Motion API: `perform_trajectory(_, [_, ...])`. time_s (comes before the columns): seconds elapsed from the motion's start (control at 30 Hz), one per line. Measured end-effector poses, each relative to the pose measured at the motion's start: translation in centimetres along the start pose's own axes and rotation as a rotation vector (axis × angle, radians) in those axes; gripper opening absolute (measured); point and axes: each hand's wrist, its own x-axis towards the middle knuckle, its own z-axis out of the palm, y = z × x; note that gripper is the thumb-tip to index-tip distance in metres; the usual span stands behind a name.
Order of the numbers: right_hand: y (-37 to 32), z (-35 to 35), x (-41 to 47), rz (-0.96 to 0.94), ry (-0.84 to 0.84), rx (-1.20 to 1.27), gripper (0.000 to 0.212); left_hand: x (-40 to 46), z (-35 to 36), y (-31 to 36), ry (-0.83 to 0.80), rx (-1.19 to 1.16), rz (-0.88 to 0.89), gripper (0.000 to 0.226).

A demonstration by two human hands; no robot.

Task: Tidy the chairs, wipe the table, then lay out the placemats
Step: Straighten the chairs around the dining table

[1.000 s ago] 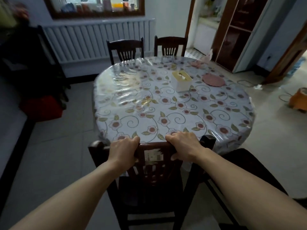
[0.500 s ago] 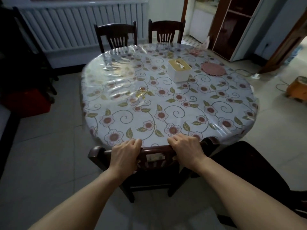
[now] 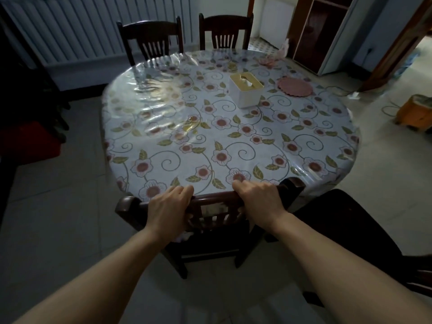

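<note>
Here, chair rail (image 3: 214,198) under both grips.

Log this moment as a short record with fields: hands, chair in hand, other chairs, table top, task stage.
left hand: left hand grips the top rail of the near chair
right hand: right hand grips the same rail
near chair: its back is at the table edge
other chairs: two far chairs at the far side; another dark chair at right
table top: tissue box, round pink placemat, floral cover
task stage: tidying chairs; wiping not begun
</note>
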Motion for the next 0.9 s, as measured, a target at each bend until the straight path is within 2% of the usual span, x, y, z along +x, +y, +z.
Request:
perform_trajectory(0.2, [0.4,0.4,-0.7,-0.006,-0.023,-0.011,0.029,0.8,0.3,0.3,-0.006,0.015,0.033,0.043])
perform_trajectory(0.4, [0.2,0.9,-2.8,0.000,-0.067,-0.080,0.038,-1.6,1.3,2.4,-0.075,-0.010,-0.004,0.044])
perform_trajectory(0.5, [-0.1,1.0,-2.9,0.053,-0.080,-0.111,0.035,-1.3,1.3,2.2,-0.157,-0.006,0.001,0.038])
perform_trajectory(0.6, [-0.2,1.5,-2.9,0.089,-0.125,-0.091,0.022,-1.3,1.0,1.1,-0.210,-0.065,-0.008,0.037])
perform_trajectory(0.7, [0.6,1.3,-2.8,0.073,-0.170,-0.040,0.024,-1.5,0.5,0.5,-0.267,-0.043,-0.046,0.029])
perform_trajectory(0.9, [3.1,0.6,-2.9,-0.008,-0.280,-0.063,0.019,-1.8,0.7,2.5,-0.255,-0.055,-0.079,0.023])
